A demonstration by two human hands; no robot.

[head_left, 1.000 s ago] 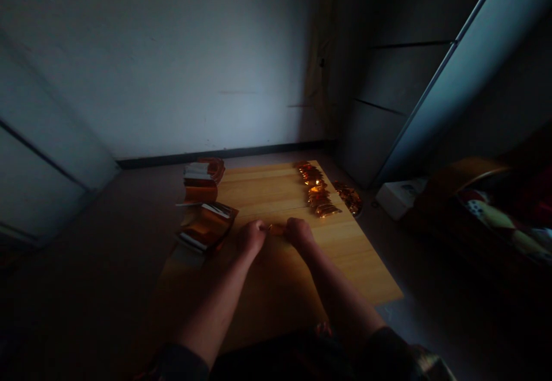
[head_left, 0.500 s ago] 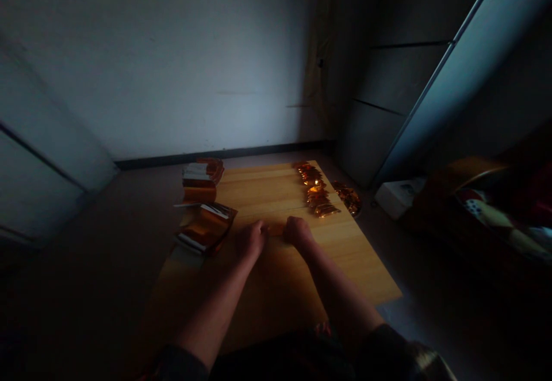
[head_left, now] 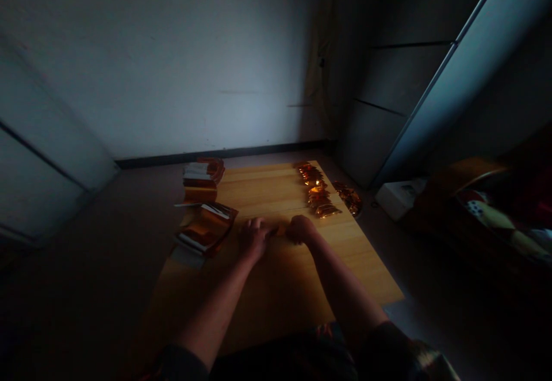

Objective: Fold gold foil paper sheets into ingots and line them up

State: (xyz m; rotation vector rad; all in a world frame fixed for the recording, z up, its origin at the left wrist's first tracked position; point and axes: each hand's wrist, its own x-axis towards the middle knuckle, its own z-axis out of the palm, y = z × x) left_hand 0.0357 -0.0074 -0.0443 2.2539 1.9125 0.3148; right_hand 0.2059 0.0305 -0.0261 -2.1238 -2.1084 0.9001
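Observation:
A small piece of orange foil paper (head_left: 281, 230) lies low over the wooden table, between my two hands. My left hand (head_left: 253, 239) is at its left end, thumb side against the paper and the other fingers bent more loosely. At the right end, my right hand (head_left: 302, 230) is closed on the paper, its fingers curled. Dim light and blur hide the exact folds. To the left of my left hand lies a stack of orange sheets (head_left: 206, 229) with white edges. Beyond my right hand runs a row of shiny folded foil pieces (head_left: 319, 197).
More orange and white sheets (head_left: 200, 174) lie at the table's far left corner. A heap of shiny foil pieces (head_left: 348, 197) sits beyond the table's (head_left: 259, 188) right edge. A white box (head_left: 399, 197) stands on the floor at the right. A wall (head_left: 207, 82) rises behind.
My left hand has loosened from a tight fist, its fingers now more spread. The right hand has shifted slightly right and turned. Less of the foil paper shows between them.

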